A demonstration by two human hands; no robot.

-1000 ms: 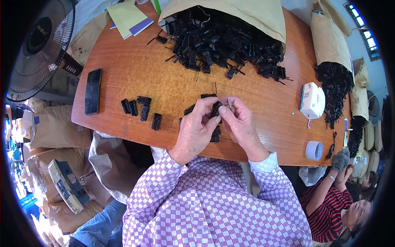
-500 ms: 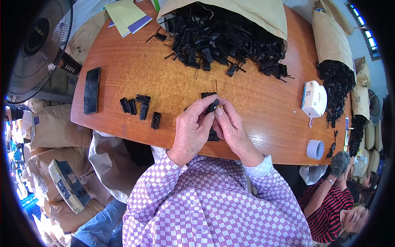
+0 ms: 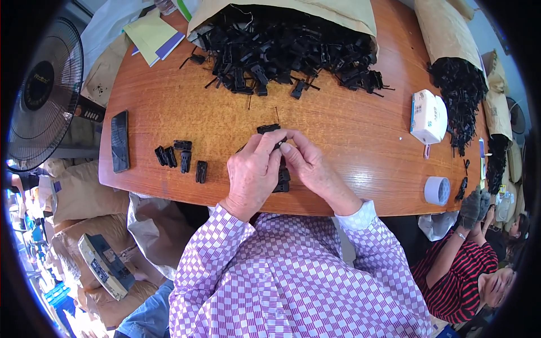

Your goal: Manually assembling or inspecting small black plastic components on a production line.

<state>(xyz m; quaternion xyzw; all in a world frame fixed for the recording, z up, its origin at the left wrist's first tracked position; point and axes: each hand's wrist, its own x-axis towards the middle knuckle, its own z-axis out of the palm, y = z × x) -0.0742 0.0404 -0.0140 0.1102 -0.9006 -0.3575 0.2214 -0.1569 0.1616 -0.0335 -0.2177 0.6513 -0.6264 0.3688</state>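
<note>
With the left hand (image 3: 248,173) and right hand (image 3: 314,164) as the dial's centre, bare tabletop (image 3: 355,138) gave passage at 2 to 3 o'clock, up to the tissue pack (image 3: 429,119) and tape roll (image 3: 431,190). At 12 o'clock a heap of black plastic clips (image 3: 259,65), spilling from the paper sack (image 3: 332,16), barred the way. Another lane ran toward 10 o'clock, above the small clip group (image 3: 183,153) and the phone (image 3: 120,142) obstructing 9. Loose clips (image 3: 282,185) crowded the fingers at 12 and 6.
</note>
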